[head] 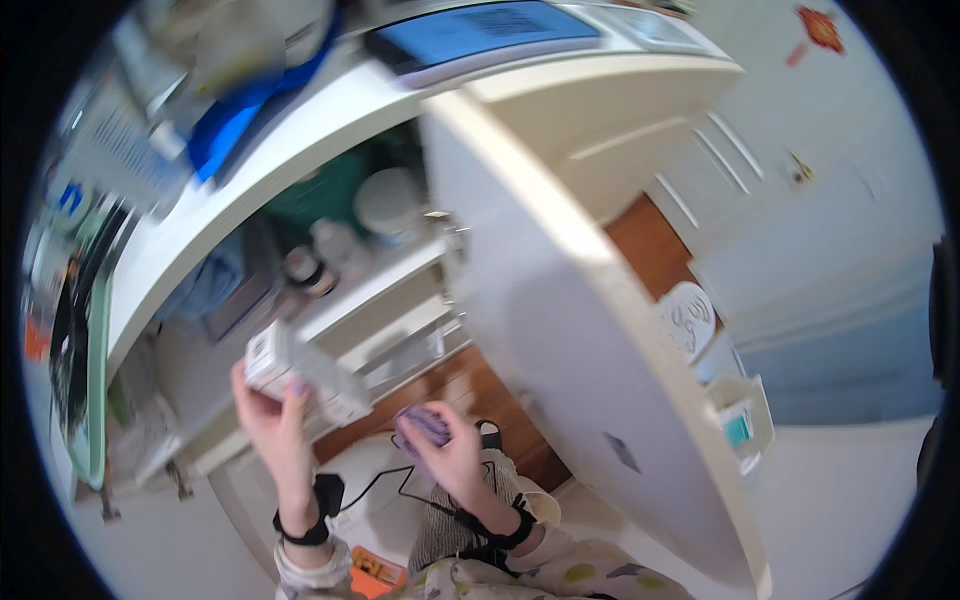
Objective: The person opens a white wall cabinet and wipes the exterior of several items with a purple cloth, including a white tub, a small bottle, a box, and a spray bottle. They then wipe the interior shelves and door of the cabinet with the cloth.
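Note:
My left hand (274, 420) holds a white cardboard box (307, 379) with printing on it, tilted, in front of the opened cabinet. To its right, my right hand (450, 450) grips a bunched purple cloth (424, 431). Behind the hands, the cabinet shelf (375, 289) bears a small dark bottle with a white cap (307, 270), a clear bottle (341, 247) and a white round container (388, 201). A folded blue cloth (210, 277) lies further left in the cabinet. The picture is blurred.
A large white cabinet door (570, 322) stands wide open at the right. Above the cabinet, the white countertop (180, 225) carries a tablet-like device (487, 34), a blue object (225, 139) and a green tray (97, 397). An orange box (375, 574) is below my hands.

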